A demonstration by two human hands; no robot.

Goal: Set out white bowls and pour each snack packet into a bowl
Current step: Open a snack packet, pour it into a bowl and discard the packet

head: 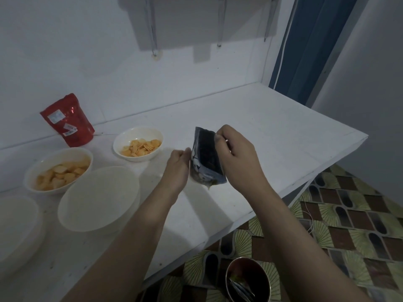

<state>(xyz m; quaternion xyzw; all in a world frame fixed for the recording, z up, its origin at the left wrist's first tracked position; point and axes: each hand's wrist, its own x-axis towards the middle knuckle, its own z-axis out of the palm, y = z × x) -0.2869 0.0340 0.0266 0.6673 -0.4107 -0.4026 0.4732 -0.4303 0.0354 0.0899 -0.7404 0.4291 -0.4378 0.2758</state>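
Two bowls filled so far: far bowl (138,143), centre-left of the frame, with thin orange crisps; left bowl (58,170), further left and lower, with paler, chunkier pieces; both resting on the white table (272,136). Two more white bowls waiting unfilled: empty bowl (99,198) at lower left, just beside the left bowl; edge bowl (18,227) cut off by the left border, contents not visible. Still sealed, by the look of it: red packet (68,120) leaning against the wall at upper left. Currently in hand, middle of the frame, raised above the table: dark packet (206,159), upright and slightly tilted; left hand (178,165) pinching its left edge with curled fingers; right hand (236,156) gripping the top right corner, fingers curled round it. Probably mid-tear or about to tear; cannot tell whether the top is open yet. Roughly halfway, then: dark packet to be opened and poured, likely into the empty bowl; red packet after that. Lower right, on the patterned floor: metal bin (248,280) holding what seem to be spent wrappers.
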